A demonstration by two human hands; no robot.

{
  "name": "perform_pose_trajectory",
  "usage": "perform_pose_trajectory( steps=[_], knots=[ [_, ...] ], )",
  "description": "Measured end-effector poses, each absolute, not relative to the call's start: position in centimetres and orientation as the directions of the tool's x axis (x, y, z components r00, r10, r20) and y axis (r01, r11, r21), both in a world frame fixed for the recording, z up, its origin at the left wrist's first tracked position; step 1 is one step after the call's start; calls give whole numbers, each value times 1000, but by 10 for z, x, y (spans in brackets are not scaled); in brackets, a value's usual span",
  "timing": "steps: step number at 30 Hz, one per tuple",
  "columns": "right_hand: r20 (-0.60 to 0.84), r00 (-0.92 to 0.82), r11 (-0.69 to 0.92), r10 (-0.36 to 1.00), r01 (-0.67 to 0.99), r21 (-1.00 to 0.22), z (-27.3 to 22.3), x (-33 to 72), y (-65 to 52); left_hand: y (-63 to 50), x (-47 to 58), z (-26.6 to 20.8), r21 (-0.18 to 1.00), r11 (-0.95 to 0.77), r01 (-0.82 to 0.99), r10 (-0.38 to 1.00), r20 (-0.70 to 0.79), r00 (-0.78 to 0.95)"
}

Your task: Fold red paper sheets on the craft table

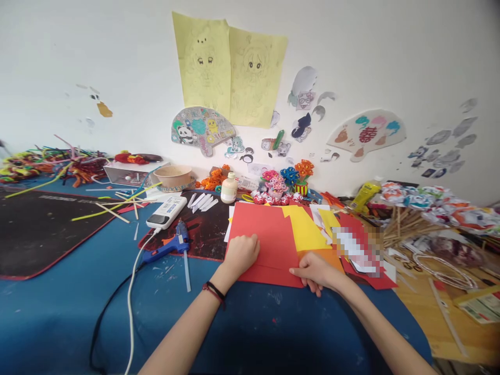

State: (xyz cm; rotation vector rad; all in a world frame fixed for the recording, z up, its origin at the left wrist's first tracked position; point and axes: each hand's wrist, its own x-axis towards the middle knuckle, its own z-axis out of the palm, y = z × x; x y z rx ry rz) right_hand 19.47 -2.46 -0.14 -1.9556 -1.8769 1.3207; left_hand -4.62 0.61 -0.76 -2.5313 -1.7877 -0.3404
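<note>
While hands (242,254) (315,272) touch red paper (267,224), blue tabletop (164,297) fronts wall (117,52).

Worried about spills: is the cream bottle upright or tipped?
Upright: the cream bottle stands with its cap uppermost, near the red paper.

On the white fan (378,127), which is hanging up and to the right of the red sheet (269,229), a red double-happiness sign (367,135) is showing. Blue lettering (171,204) is running along the white device (166,213) left of that sheet, and pale lettering (58,198) is lining the dark mat (50,229) farther left; both are appearing too small or blurred for reading.
</note>
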Motion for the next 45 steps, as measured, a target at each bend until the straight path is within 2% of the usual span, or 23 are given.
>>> perform_pose_trajectory(
  steps=[15, 35, 42, 45],
  knots=[
    [-513, -149, -273, 845, 706, -654, -4, 219, -28, 6, -46, -5, 108, -330, 938, 935, 171, 309],
    [-494, -333, -258, 803, 554, -792, 0, 237, -40, 6, -45, -7, 107, -346, 932, 928, 185, 323],
    [-532, -321, -234, 784, 641, -731, -2, 201, -29, 6, -45, -6, 96, -349, 932, 924, 200, 326],
    [-551, -346, -248, 759, 629, -737, 0, 208, -25, 5, -45, -7, 103, -348, 932, 925, 197, 324]
  ],
)
